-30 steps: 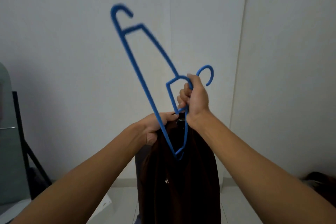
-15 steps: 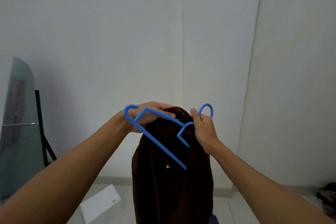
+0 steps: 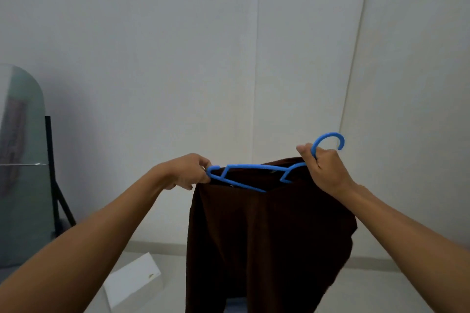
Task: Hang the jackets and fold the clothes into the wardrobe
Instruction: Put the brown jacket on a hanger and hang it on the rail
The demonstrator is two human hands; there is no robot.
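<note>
The hanger [image 3: 250,177] stretched between the left hand [image 3: 187,171] and the right hand [image 3: 324,169] is bright blue all over, hook included. Below both hands hangs a garment [image 3: 267,241] of plain dark brown, with no pattern showing. Further below the left hand lies a plain white box [image 3: 133,281], and behind everything the wall [image 3: 178,58] is pale off-white.

Lighting was soft, even and rather dim, with a cool grey-green cast on the wall [image 3: 178,58]. No hard shadows; faint shade darkened the lower left near the mirror [image 3: 23,160]. The brown garment [image 3: 267,236] read nearly black, detail lost. Wide-angle bowing bent the edges. Slight overall softness.
</note>
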